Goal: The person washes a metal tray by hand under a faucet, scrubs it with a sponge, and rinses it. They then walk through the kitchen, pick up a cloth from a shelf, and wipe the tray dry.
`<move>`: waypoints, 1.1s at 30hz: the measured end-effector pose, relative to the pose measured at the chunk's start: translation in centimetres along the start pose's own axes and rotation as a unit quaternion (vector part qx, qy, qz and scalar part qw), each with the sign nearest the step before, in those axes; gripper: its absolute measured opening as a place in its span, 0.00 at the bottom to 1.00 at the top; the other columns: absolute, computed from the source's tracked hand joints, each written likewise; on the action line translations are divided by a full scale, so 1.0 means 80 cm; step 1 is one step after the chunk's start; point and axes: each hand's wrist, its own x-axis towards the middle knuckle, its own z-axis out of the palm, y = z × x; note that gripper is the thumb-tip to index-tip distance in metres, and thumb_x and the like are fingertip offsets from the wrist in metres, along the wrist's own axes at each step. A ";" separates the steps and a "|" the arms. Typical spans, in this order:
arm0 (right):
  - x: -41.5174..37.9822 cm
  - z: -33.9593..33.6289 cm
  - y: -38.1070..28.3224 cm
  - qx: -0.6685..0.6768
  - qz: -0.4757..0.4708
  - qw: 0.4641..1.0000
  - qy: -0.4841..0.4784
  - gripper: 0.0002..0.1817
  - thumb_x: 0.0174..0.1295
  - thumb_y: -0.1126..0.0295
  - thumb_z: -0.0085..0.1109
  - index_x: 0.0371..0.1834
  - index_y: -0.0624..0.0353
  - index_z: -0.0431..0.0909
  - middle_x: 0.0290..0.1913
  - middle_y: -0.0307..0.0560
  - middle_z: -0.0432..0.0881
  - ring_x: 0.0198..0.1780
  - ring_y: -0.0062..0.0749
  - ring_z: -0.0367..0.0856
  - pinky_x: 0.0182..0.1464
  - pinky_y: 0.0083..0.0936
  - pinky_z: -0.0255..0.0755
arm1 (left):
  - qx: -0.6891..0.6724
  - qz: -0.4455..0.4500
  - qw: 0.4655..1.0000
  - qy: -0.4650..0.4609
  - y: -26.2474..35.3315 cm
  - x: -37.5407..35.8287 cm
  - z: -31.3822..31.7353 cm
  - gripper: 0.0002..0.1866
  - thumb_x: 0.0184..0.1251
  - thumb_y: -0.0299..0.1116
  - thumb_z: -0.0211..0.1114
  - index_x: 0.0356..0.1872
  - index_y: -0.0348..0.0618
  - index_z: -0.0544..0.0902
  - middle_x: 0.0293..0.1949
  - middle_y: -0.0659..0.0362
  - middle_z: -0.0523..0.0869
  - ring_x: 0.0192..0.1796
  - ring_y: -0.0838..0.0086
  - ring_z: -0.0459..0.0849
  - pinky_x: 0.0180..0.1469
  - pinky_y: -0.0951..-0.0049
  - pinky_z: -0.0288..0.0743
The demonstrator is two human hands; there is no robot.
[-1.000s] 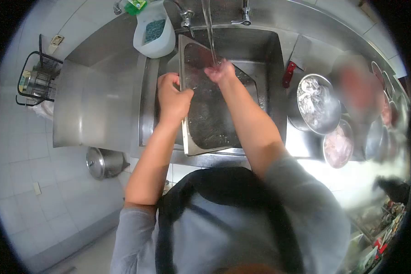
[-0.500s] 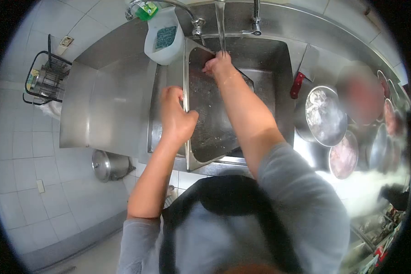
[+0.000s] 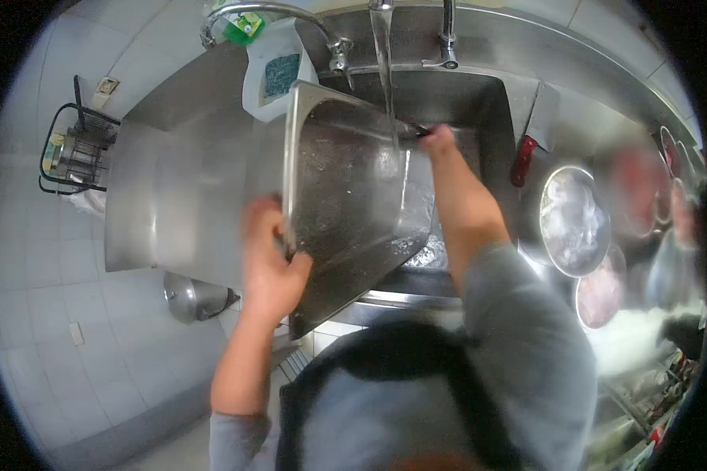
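Note:
A deep rectangular steel pan [image 3: 346,180] is tilted on its side over the sink [image 3: 495,149], its inside facing up and to the right. My left hand [image 3: 271,263], slightly blurred, grips the pan's left rim with the thumb on the inner side. My right hand [image 3: 440,141] is closed at the far right corner of the pan's base; its fingertips are partly hidden. A stream of water [image 3: 382,63] runs from the tap into the pan, and water splashes in the sink below.
A white container [image 3: 298,51] with a green scouring pad [image 3: 281,76] stands behind the pan. Right of the sink lie a red-handled cleaver [image 3: 524,161] and a steel bowl [image 3: 575,220] with whitish contents. A wire rack [image 3: 82,149] hangs at the left; a lidded pot [image 3: 192,298] sits below.
The pan has tipped further and swung left and toward me, with my left hand on its rim. My right hand has moved from under the water stream to the right, at the pan's base.

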 end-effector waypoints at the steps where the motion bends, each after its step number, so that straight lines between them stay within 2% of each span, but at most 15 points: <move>1: -0.014 0.000 -0.005 0.057 0.008 0.998 -0.034 0.12 0.56 0.71 0.36 0.34 0.64 0.71 0.34 0.56 0.74 0.35 0.47 0.75 0.35 0.47 0.70 | -0.009 -0.008 1.000 -0.007 -0.005 0.006 0.000 0.15 0.34 0.21 0.57 0.29 0.38 0.65 0.42 0.46 0.71 0.45 0.53 0.69 0.50 0.64 0.64; 5: -0.021 0.002 0.032 0.076 0.007 0.987 -0.140 0.15 0.59 0.68 0.37 0.43 0.63 0.70 0.43 0.53 0.75 0.43 0.45 0.75 0.45 0.48 0.68 | 0.032 -0.020 0.999 -0.031 -0.018 0.016 0.008 0.16 0.34 0.20 0.57 0.32 0.36 0.68 0.44 0.46 0.72 0.47 0.52 0.70 0.52 0.63 0.63; 8: -0.224 0.096 0.057 0.115 0.051 0.990 -0.068 0.20 0.60 0.66 0.36 0.52 0.65 0.69 0.49 0.55 0.75 0.53 0.46 0.73 0.59 0.46 0.62 | 0.045 -0.053 0.995 -0.070 -0.013 0.015 0.003 0.18 0.34 0.20 0.57 0.34 0.36 0.69 0.42 0.47 0.72 0.46 0.52 0.70 0.51 0.63 0.64; 9: -0.194 0.099 0.085 0.179 0.090 0.948 -0.249 0.21 0.59 0.67 0.38 0.52 0.65 0.68 0.52 0.55 0.73 0.54 0.47 0.72 0.58 0.46 0.62 | 0.046 -0.061 0.994 -0.073 -0.014 0.011 0.001 0.18 0.34 0.20 0.57 0.34 0.36 0.69 0.41 0.47 0.72 0.46 0.52 0.70 0.50 0.64 0.64; 11: -0.311 0.140 0.070 0.224 0.140 0.944 -0.200 0.22 0.61 0.60 0.41 0.57 0.57 0.66 0.59 0.49 0.67 0.60 0.46 0.65 0.59 0.54 0.58 | 0.047 -0.047 0.995 -0.074 -0.025 0.009 0.003 0.18 0.34 0.20 0.57 0.34 0.37 0.69 0.40 0.48 0.71 0.45 0.53 0.71 0.49 0.64 0.65; 13: -0.405 0.156 0.072 0.131 0.066 0.979 -0.139 0.21 0.63 0.54 0.40 0.51 0.56 0.69 0.55 0.46 0.72 0.53 0.47 0.71 0.52 0.53 0.65 | 0.040 -0.019 0.997 -0.061 -0.046 -0.001 0.018 0.17 0.37 0.22 0.58 0.35 0.38 0.70 0.38 0.52 0.72 0.42 0.59 0.71 0.47 0.66 0.65; 15: -0.434 0.159 0.109 0.134 0.073 0.907 -0.393 0.29 0.62 0.43 0.38 0.55 0.56 0.66 0.57 0.45 0.71 0.57 0.45 0.68 0.60 0.48 0.58 | 0.005 -0.011 0.999 -0.033 -0.066 -0.017 0.029 0.15 0.41 0.26 0.61 0.35 0.40 0.73 0.37 0.55 0.73 0.42 0.64 0.72 0.47 0.68 0.64; 16: -0.428 0.157 0.137 0.131 0.139 0.895 -0.403 0.24 0.58 0.51 0.54 0.52 0.55 0.70 0.45 0.50 0.78 0.45 0.38 0.76 0.51 0.33 0.71 | -0.024 -0.022 0.999 -0.022 -0.074 -0.028 0.034 0.14 0.44 0.27 0.63 0.35 0.40 0.73 0.38 0.55 0.74 0.43 0.64 0.72 0.48 0.68 0.64; 18: -0.535 0.122 0.133 0.014 0.139 0.897 -0.420 0.26 0.60 0.49 0.45 0.54 0.56 0.67 0.43 0.44 0.73 0.44 0.37 0.70 0.45 0.34 0.64 | -0.055 -0.013 0.998 0.009 -0.093 -0.041 0.044 0.13 0.48 0.30 0.64 0.35 0.40 0.74 0.41 0.55 0.75 0.46 0.64 0.73 0.51 0.68 0.64; 19: -0.515 0.103 0.151 -0.021 0.146 0.853 -0.501 0.33 0.62 0.39 0.35 0.57 0.54 0.64 0.57 0.45 0.70 0.59 0.43 0.66 0.61 0.40 0.57 | -0.058 0.007 0.998 0.030 -0.104 -0.041 0.055 0.12 0.50 0.32 0.65 0.34 0.40 0.74 0.43 0.55 0.75 0.48 0.64 0.73 0.52 0.69 0.64; 24: -0.550 0.004 0.216 -0.132 0.061 0.818 -0.557 0.40 0.56 0.31 0.34 0.56 0.56 0.65 0.52 0.42 0.73 0.53 0.35 0.71 0.56 0.33 0.62 | -0.045 0.080 0.992 0.091 -0.143 0.001 0.082 0.10 0.48 0.31 0.65 0.27 0.39 0.74 0.45 0.50 0.77 0.49 0.58 0.75 0.49 0.66 0.68; 26: -0.556 -0.046 0.214 -0.455 -0.067 0.673 -0.580 0.35 0.59 0.43 0.42 0.61 0.59 0.60 0.57 0.50 0.70 0.55 0.39 0.70 0.58 0.30 0.62 | -0.069 0.094 0.991 0.065 -0.162 0.015 0.088 0.10 0.49 0.32 0.66 0.30 0.40 0.75 0.46 0.53 0.78 0.50 0.61 0.75 0.52 0.68 0.66; 27: -0.543 -0.067 0.211 -0.635 -0.150 0.485 -0.582 0.33 0.61 0.52 0.49 0.64 0.61 0.56 0.60 0.55 0.67 0.58 0.43 0.69 0.61 0.32 0.59 | -0.081 0.101 0.990 0.052 -0.167 0.018 0.089 0.10 0.50 0.32 0.66 0.31 0.41 0.76 0.47 0.54 0.78 0.51 0.63 0.75 0.54 0.69 0.65; 29: -0.504 -0.114 0.220 -0.580 -0.210 0.520 -0.591 0.37 0.56 0.59 0.58 0.65 0.63 0.54 0.60 0.57 0.67 0.60 0.39 0.67 0.60 0.30 0.59 | -0.112 0.120 0.985 0.047 -0.166 0.017 0.102 0.10 0.48 0.28 0.65 0.30 0.40 0.73 0.43 0.55 0.77 0.48 0.67 0.75 0.52 0.71 0.65; 33: -0.323 -0.255 0.251 -0.633 -0.064 0.514 -0.575 0.44 0.53 0.59 0.59 0.69 0.61 0.44 0.66 0.59 0.57 0.66 0.41 0.58 0.66 0.31 0.51 | -0.203 0.146 0.967 0.042 -0.179 0.024 0.128 0.10 0.47 0.25 0.63 0.26 0.39 0.68 0.35 0.58 0.72 0.41 0.72 0.70 0.46 0.75 0.63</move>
